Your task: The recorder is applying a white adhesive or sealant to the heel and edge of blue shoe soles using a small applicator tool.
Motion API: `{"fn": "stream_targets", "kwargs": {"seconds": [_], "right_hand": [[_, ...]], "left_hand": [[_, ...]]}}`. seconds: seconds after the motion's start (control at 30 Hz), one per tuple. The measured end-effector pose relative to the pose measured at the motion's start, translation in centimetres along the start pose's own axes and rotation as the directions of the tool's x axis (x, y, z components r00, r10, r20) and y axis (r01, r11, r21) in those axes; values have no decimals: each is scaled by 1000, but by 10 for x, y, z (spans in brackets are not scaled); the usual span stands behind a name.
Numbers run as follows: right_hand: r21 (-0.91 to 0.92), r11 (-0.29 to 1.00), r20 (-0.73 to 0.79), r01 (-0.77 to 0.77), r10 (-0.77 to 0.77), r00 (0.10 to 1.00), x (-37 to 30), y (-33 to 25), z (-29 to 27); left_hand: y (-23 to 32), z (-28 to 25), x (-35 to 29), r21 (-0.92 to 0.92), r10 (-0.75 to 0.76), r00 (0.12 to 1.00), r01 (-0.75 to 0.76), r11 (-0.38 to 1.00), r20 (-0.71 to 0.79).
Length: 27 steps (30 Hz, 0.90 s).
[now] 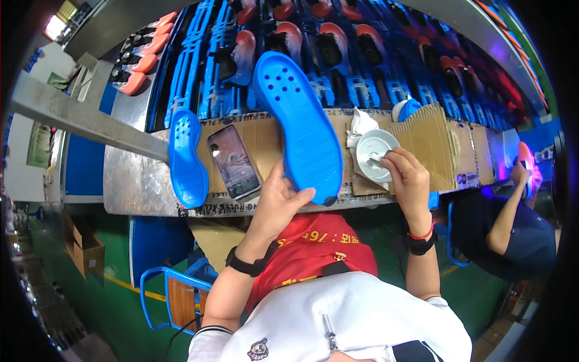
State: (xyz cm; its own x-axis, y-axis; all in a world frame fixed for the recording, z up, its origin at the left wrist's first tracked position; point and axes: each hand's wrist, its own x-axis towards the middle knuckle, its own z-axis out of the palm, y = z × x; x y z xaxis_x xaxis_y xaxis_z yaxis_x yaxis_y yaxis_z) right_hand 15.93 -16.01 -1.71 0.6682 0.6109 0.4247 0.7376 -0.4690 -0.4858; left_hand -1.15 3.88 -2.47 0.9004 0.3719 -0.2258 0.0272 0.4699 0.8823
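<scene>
My left hand [280,196] grips a blue shoe sole [301,127] by its heel end, thumb on top and fingers beneath. The sole tilts up, with a cluster of round holes at its toe end and a dark patch at the heel tip. Over a white bowl [386,140], the fingers of my right hand [408,172] are pinched together. A small greyish thing reaches from them into the bowl; its kind is too unclear to name. Left of the held sole, a second blue sole [188,163] lies on the bench, with a phone [234,161] between them.
Cardboard [422,145] covers part of the metal bench [136,181]. Crumpled white tissue [363,122] touches the bowl. Behind, blue racks [193,60] carry several red-and-black shoe uppers [332,48]. A metal bar [90,117] crosses at left. A co-worker [506,232] sits at right.
</scene>
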Motion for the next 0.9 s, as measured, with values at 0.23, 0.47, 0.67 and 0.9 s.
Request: {"fn": "stream_targets", "kwargs": {"seconds": [0.23,0.47,0.67,0.9], "right_hand": [[-83,996,-1,37,-38,999,1,8,9],[-101,993,42,54,-50,998,1,7,11],[-99,994,35,57,-54,998,0,9,11],[-31,999,21,35,-34,999,-2,-1,-3]], "left_hand": [[-2,7,-5,44,54,998,-53,998,-30],[1,9,-7,93,22,998,-16,996,-65],[4,16,-6,121,59,995,-49,991,-80],[6,26,-1,191,180,980,-161,968,-85]]}}
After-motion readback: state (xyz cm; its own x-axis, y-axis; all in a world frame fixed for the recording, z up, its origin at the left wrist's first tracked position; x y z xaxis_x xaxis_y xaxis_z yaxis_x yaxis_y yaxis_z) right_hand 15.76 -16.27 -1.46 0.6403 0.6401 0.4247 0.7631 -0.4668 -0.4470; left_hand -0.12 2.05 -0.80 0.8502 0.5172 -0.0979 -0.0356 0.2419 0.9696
